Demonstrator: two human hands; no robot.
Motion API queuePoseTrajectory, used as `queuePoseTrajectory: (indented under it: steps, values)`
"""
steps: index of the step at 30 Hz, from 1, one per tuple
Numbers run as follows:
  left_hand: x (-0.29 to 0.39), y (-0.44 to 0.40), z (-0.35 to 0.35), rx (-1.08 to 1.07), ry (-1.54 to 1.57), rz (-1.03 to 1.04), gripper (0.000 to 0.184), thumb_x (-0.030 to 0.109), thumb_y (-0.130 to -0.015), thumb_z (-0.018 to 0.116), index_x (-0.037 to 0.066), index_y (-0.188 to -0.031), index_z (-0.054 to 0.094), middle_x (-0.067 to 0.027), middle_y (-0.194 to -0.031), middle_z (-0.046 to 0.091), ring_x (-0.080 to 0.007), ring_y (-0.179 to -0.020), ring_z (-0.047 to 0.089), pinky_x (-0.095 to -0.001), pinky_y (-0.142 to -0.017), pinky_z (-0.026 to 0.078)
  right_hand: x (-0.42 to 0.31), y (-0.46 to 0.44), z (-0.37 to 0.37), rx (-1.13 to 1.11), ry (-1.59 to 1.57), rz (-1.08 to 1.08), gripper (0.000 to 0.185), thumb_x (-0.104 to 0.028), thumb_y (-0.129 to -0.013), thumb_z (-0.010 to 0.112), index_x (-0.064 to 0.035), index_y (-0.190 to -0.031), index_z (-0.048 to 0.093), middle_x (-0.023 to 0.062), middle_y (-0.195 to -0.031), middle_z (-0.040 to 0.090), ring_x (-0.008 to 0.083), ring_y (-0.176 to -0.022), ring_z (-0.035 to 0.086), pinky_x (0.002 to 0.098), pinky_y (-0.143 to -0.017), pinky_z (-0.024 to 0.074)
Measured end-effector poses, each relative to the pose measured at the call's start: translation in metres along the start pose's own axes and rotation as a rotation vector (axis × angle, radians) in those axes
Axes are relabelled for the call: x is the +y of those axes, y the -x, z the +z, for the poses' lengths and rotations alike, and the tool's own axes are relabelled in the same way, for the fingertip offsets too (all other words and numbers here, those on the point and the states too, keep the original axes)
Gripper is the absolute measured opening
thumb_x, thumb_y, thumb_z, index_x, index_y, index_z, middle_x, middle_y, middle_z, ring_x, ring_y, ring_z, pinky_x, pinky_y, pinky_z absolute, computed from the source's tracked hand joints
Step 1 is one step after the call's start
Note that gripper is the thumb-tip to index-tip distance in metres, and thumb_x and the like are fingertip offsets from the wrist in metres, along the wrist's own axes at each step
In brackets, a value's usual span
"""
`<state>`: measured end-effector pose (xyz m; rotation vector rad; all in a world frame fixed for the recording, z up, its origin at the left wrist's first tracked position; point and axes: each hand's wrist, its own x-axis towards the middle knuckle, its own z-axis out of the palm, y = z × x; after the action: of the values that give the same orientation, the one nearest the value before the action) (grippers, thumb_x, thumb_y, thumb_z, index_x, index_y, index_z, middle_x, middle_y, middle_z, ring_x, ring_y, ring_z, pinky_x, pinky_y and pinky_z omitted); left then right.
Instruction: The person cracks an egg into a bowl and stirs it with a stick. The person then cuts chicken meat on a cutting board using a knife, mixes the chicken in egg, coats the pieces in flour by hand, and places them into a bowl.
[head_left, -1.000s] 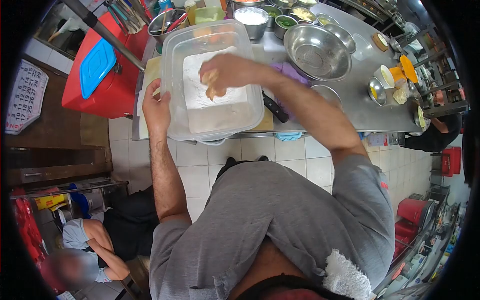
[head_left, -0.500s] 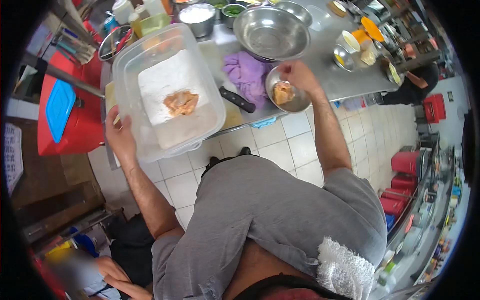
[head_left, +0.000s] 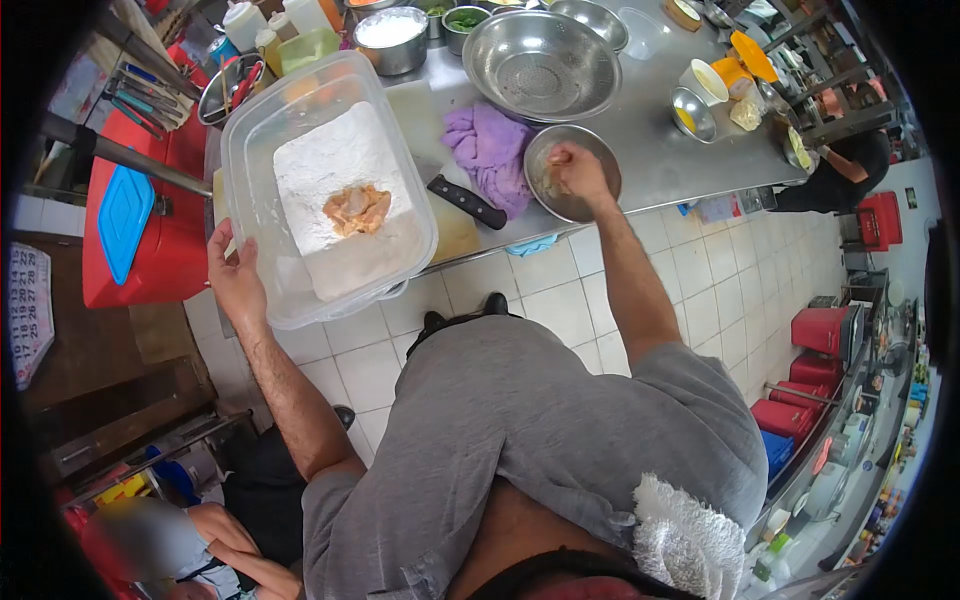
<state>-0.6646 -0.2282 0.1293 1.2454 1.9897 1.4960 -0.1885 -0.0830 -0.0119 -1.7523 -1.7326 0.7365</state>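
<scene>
My left hand (head_left: 237, 275) is beside the left wall of a clear plastic tub (head_left: 425, 225), its fingers apart and nothing in them. In the tub lies white flour (head_left: 325, 150), with a raw, orange-tinted piece of meat, likely chicken (head_left: 357, 210), on top. My right hand (head_left: 580, 172) reaches into a steel bowl (head_left: 608, 160), fingers curled downward. What they grip is hidden beneath the hand; a wet, pale smear shows on the bowl's inside. Between tub and bowl are a black-handled knife (head_left: 468, 202) and a crumpled purple cloth (head_left: 488, 140).
A large steel basin (head_left: 540, 65) stands behind the bowl. Farther back are a container of white powder (head_left: 390, 40) and squeeze bottles (head_left: 243, 25). A red cooler (head_left: 165, 245) stands left of the table. One person sits at lower left; another is at far right.
My right hand has gone down into the bowl, and the piece of meat seen there earlier is now out of sight. My left hand stays by the tub. The view has shifted slightly.
</scene>
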Motion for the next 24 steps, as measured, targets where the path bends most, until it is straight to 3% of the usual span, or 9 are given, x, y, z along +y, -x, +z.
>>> queuePoseTrajectory:
  steps: [3,5,7,12,16,20,21,22,24]
  values:
    - [-0.004,0.0,-0.001,-0.014,0.016,-0.013,0.04,-0.002,-0.081,0.056,-0.002,-0.12,0.046,-0.0119,-0.116,0.053,-0.0164,-0.093,0.056,-0.0262,-0.079,0.045,0.004,0.006,-0.021,-0.05,-0.033,0.077,0.021,-0.01,-0.07,0.063,-0.0093,-0.091,0.06,0.0093,-0.084,0.065,0.0252,-0.077,0.062,0.0339,-0.072,0.0477]
    - [-0.003,-0.003,0.003,-0.014,0.049,0.002,0.039,-0.003,-0.082,0.054,-0.002,-0.12,0.046,-0.0103,-0.112,0.054,-0.0159,-0.091,0.057,-0.026,-0.077,0.045,0.015,0.002,-0.028,-0.02,-0.126,0.037,0.024,-0.003,-0.069,0.063,-0.0091,-0.092,0.061,0.0064,-0.081,0.064,0.0196,-0.075,0.061,0.03,-0.07,0.0474]
    - [0.002,-0.001,0.002,-0.013,0.032,-0.011,0.038,-0.003,-0.081,0.054,-0.002,-0.119,0.046,-0.0104,-0.111,0.055,-0.0162,-0.092,0.057,-0.0262,-0.078,0.045,-0.009,0.011,-0.048,-0.018,-0.466,0.012,0.021,0.0,-0.069,0.062,-0.0069,-0.089,0.06,0.0035,-0.082,0.062,0.0149,-0.077,0.059,0.0272,-0.069,0.0471]
    - [-0.001,-0.003,0.002,-0.017,0.043,-0.018,0.038,-0.003,-0.081,0.054,-0.002,-0.118,0.047,-0.0105,-0.111,0.055,-0.0165,-0.093,0.057,-0.0265,-0.078,0.045,-0.117,0.025,-0.101,-0.106,-0.462,-0.021,0.036,0.01,-0.065,0.061,-0.0035,-0.098,0.058,0.002,-0.087,0.059,0.0094,-0.077,0.055,0.0224,-0.068,0.0462]
    - [-0.001,-0.004,0.002,0.005,0.027,0.02,0.039,-0.003,-0.08,0.055,-0.002,-0.118,0.047,-0.011,-0.113,0.054,-0.016,-0.092,0.057,-0.0264,-0.077,0.046,-0.231,0.021,-0.091,-0.277,-0.397,-0.284,0.036,0.005,-0.068,0.062,-0.0036,-0.103,0.058,0.0009,-0.086,0.058,0.0106,-0.078,0.057,0.0224,-0.067,0.0467]
    - [-0.005,-0.002,0.0,0.016,-0.001,0.022,0.041,-0.002,-0.079,0.058,0.0,-0.118,0.049,-0.0109,-0.115,0.053,-0.0144,-0.086,0.055,-0.0253,-0.075,0.045,-0.306,-0.001,-0.014,-0.543,-0.231,-0.709,0.034,-0.003,-0.065,0.064,-0.0072,-0.099,0.058,0.0034,-0.092,0.059,0.0131,-0.08,0.057,0.026,-0.068,0.0479]
    - [-0.003,-0.002,-0.001,0.03,-0.005,0.022,0.041,-0.002,-0.079,0.058,0.0,-0.118,0.049,-0.0109,-0.115,0.053,-0.0144,-0.086,0.055,-0.0253,-0.075,0.045,-0.324,0.0,0.006,-0.721,-0.174,-0.62,0.032,-0.005,-0.063,0.064,-0.0074,-0.095,0.058,0.0061,-0.093,0.059,0.0163,-0.081,0.057,0.029,-0.069,0.0479]
    - [-0.002,-0.002,-0.001,0.018,0.009,0.006,0.041,-0.002,-0.079,0.057,0.001,-0.119,0.049,-0.011,-0.115,0.053,-0.0143,-0.086,0.055,-0.0255,-0.075,0.045,-0.324,-0.005,0.039,-0.701,-0.119,-0.83,0.031,-0.004,-0.063,0.062,-0.0067,-0.094,0.058,0.0085,-0.094,0.06,0.023,-0.082,0.058,0.0334,-0.071,0.0476]
    - [0.0,-0.001,0.0,0.005,0.043,-0.012,0.041,-0.002,-0.079,0.057,0.0,-0.119,0.049,-0.0113,-0.115,0.053,-0.0148,-0.084,0.054,-0.0258,-0.073,0.045,-0.332,-0.006,0.084,-0.776,0.22,-0.956,0.03,-0.003,-0.065,0.061,-0.0077,-0.094,0.06,0.0119,-0.099,0.06,0.0283,-0.087,0.058,0.0367,-0.074,0.0467]
